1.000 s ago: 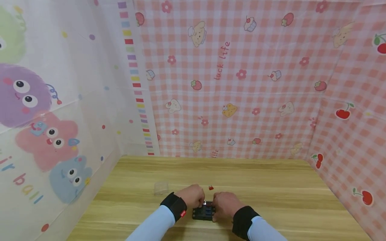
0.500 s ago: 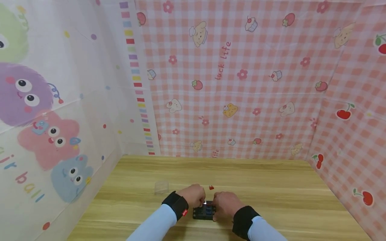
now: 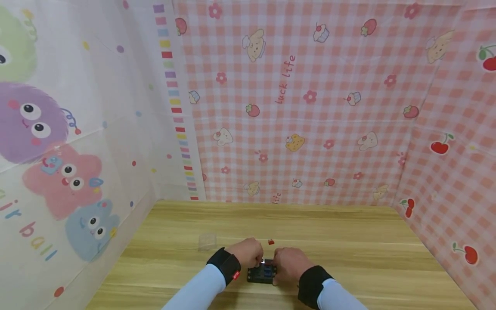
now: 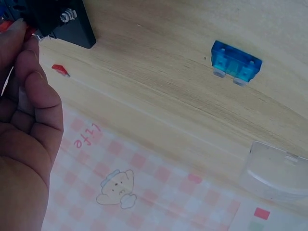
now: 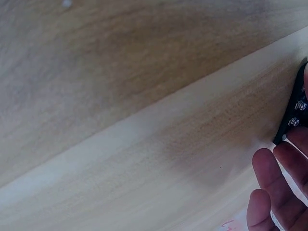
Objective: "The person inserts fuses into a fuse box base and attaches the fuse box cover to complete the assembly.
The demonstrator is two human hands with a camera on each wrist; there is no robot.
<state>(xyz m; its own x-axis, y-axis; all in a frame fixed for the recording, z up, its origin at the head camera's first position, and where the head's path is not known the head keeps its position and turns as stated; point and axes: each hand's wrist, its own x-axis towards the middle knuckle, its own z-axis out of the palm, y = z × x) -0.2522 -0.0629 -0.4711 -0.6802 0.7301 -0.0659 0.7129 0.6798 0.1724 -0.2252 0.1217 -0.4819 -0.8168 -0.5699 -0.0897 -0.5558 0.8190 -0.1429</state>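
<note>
In the head view a black fuse box (image 3: 255,275) lies on the table, with blue fuses (image 3: 268,270) seated in its right part. My left hand (image 3: 247,252) is at its far edge; in the left wrist view thumb and index finger pinch a red blade fuse (image 4: 6,25) against the box, mostly hidden by the fingers. A screw terminal (image 4: 68,15) shows on the box's side. My right hand (image 3: 291,264) grips the box's right end. Only its fingertips and the box's edge (image 5: 291,113) show in the right wrist view, the outer fingers apart from the box.
Beyond the hands lies another red fuse (image 3: 271,242) on the wooden table (image 3: 329,224). A loose blue fuse (image 4: 235,63) lies on the wood in the left wrist view. A clear plastic cover (image 3: 207,242) rests left of the left hand. Patterned cloth walls (image 3: 302,163) border the table.
</note>
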